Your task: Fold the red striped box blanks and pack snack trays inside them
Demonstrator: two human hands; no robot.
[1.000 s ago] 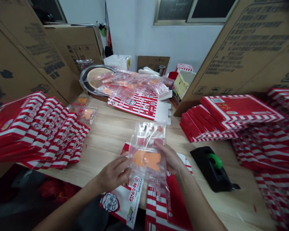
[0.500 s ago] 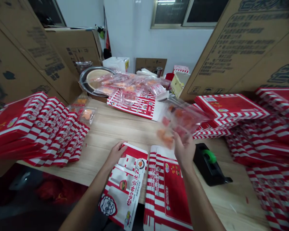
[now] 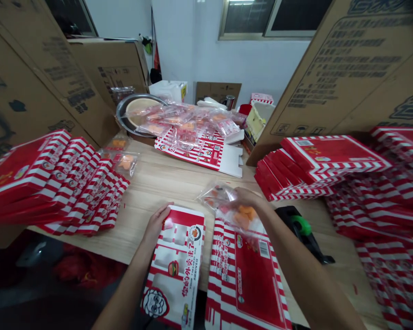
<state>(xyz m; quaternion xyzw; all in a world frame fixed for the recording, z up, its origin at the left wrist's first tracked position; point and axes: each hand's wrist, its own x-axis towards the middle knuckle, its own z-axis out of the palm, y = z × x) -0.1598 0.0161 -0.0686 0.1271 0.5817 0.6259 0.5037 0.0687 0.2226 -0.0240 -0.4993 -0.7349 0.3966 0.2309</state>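
Red-and-white striped carton blank (image 3: 177, 270) lies flat under the left hand (image 3: 155, 224), fingers spread to keep it steady; right hand (image 3: 246, 199) curled, gripping a clear bag of orange pieces (image 3: 242, 217) just above.

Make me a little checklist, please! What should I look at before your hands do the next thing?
1. Left hand resting on the red-and-white carton: ok.
2. Right hand holding the clear plastic bag: ok.
3. Orange pieces inside the bag: ok.
4. Bag sealed shut: cannot tell.
5. Carton folded into a box: not ok, it lies flat on the wooden table.
6. Tape dispenser on the table: ok.
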